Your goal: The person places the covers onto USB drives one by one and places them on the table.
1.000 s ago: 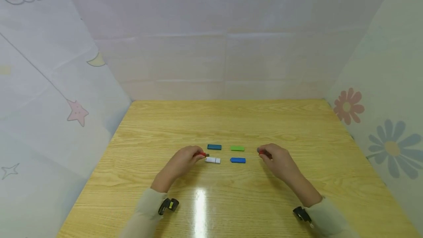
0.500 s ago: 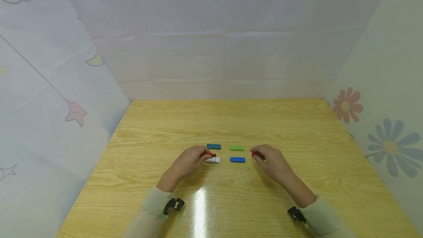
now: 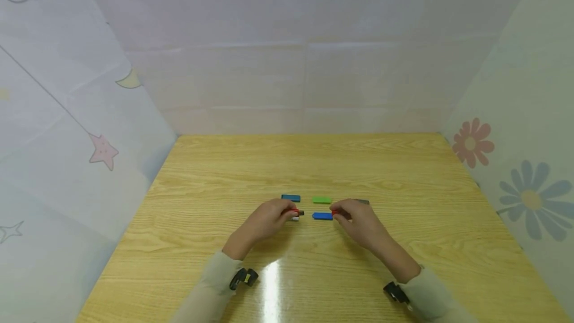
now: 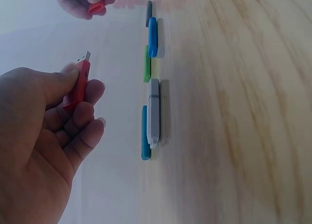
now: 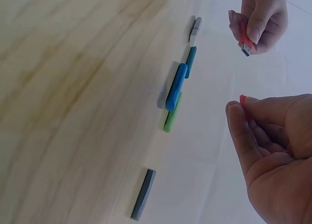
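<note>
My left hand [image 3: 271, 219] pinches a red USB flash drive [image 4: 78, 87] between thumb and fingers, its bare metal plug pointing toward the other hand. In the right hand [image 3: 358, 221], thumb and fingertips hold a small red cap [image 5: 245, 106], mostly covered by the fingers. Both hands are raised above the table, facing each other with a gap between plug and cap. Below the left hand lies a white flash drive [image 4: 153, 112], partly covered in the head view. A blue flash drive [image 3: 322, 216] lies beneath the gap, its right end close to the right fingertips in that view.
A teal flash drive [image 3: 291, 198] and a green one [image 3: 321, 200] lie in the back row. A dark grey one [image 5: 143, 195] lies at the right, partly behind the right hand in the head view. Cloth walls enclose the wooden table [image 3: 215, 163] behind and at both sides.
Both hands have moved inward, the left going right with the flash drive and the right going left with the cap. The dark grey drive now shows behind the right hand.
</note>
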A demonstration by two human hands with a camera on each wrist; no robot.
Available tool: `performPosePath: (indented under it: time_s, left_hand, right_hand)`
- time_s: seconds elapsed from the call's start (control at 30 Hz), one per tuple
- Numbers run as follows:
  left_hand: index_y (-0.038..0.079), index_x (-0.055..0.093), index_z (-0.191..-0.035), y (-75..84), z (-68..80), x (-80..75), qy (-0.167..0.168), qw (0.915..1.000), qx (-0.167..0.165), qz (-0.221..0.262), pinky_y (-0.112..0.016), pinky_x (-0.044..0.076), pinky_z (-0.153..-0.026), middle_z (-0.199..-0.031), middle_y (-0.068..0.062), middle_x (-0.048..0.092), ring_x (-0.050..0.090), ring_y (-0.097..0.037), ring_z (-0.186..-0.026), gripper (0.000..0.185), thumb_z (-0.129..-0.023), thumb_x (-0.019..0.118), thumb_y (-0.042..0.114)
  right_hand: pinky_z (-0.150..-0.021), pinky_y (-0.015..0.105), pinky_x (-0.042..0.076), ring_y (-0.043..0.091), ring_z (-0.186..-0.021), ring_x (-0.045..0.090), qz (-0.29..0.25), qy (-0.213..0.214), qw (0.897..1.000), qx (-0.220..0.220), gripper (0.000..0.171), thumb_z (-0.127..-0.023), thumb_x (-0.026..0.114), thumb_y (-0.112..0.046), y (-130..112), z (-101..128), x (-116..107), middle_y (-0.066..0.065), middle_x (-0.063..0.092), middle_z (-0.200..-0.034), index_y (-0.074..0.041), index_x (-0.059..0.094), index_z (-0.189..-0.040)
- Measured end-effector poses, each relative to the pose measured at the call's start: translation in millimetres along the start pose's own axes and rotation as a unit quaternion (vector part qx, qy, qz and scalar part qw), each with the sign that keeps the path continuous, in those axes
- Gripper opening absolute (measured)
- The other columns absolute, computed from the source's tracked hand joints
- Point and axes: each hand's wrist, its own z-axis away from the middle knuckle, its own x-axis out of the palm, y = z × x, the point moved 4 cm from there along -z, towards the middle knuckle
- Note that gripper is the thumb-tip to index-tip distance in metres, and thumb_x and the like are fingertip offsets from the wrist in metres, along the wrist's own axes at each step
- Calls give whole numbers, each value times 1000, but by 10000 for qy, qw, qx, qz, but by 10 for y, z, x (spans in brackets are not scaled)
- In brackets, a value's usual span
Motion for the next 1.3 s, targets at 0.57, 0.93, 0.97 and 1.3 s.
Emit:
performPosePath:
  time_s: [0.57, 0.93, 0.97, 1.3]
  left_hand:
    - [15, 69, -110, 147, -75, 42, -49, 9986, 460, 242, -22, 53, -74, -103, 0, 71, 61, -2, -84, 21, -107, 53, 28]
    - [13, 68, -108, 180, -106, 71, -3, 9973, 637, 378, -20, 51, -69, -100, -5, 72, 58, -2, -78, 20, -107, 53, 27]
    - [13, 68, -108, 185, -108, 72, 2, 9972, 650, 367, -20, 51, -69, -100, -5, 72, 58, -2, -78, 20, -107, 54, 27]
    - [11, 67, -110, 213, -96, 97, -37, 9974, 643, 329, -19, 52, -71, -101, -4, 72, 60, -2, -81, 21, -107, 53, 26]
  right_hand:
    - [-75, 26, 58, 14, -87, 69, -127, -122, 9995, -281, 13, -92, 74, -4, -197, -66, 162, -1, 71, -96, -6, 75, -105]
    - [-73, 24, 57, 12, -85, 68, -201, -42, 9992, -351, 12, -91, 75, -4, -225, -99, 222, -2, 71, -96, -10, 75, -102]
    - [-73, 24, 57, 12, -85, 68, -193, -30, 9991, -368, 12, -91, 75, -4, -226, -101, 227, -2, 71, -96, -11, 75, -102]
    - [-73, 24, 58, 12, -85, 69, -294, 97, 9988, -378, 14, -91, 75, -4, -242, -101, 258, 0, 72, -97, -10, 76, -104]
